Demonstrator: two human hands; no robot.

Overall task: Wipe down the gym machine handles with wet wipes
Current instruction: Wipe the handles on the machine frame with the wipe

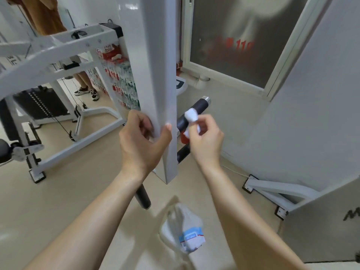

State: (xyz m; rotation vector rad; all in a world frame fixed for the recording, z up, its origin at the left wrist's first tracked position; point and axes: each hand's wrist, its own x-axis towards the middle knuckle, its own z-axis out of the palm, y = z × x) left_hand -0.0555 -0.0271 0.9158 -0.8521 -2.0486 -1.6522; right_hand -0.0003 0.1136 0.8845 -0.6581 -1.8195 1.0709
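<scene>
You're doing the wiping step on the upper black handle (pixel 201 105) rn. Your right hand (pixel 206 139) is pinching a bunched white wet wipe (pixel 191 114) btwn curled fingers & thumb, and the wipe is pressing on the handle about midway along, w/ the chrome end cap beyond it. Your left hand (pixel 142 141) is gripping the lower part of the white post (pixel 155 75), thumb on the near face and fingers curling round the far edge, so it's prob steadying the machine, not cleaning. You're looking partway thru this handle; can't tell how much of it is covered. The next move is prob calling for sliding the wipe along the full black length, out to the cap and back toward the post, rolling your wrist so the underside is getting wiped too. A second black handle (pixel 143 198) is poking out below the post beside your left forearm w/ no wipe on it, so it's likely waiting. A clear bag (pixel 175 217) holding a wipes pack (pixel 191 237) is showing low btwn your forearms, blurred.
</scene>
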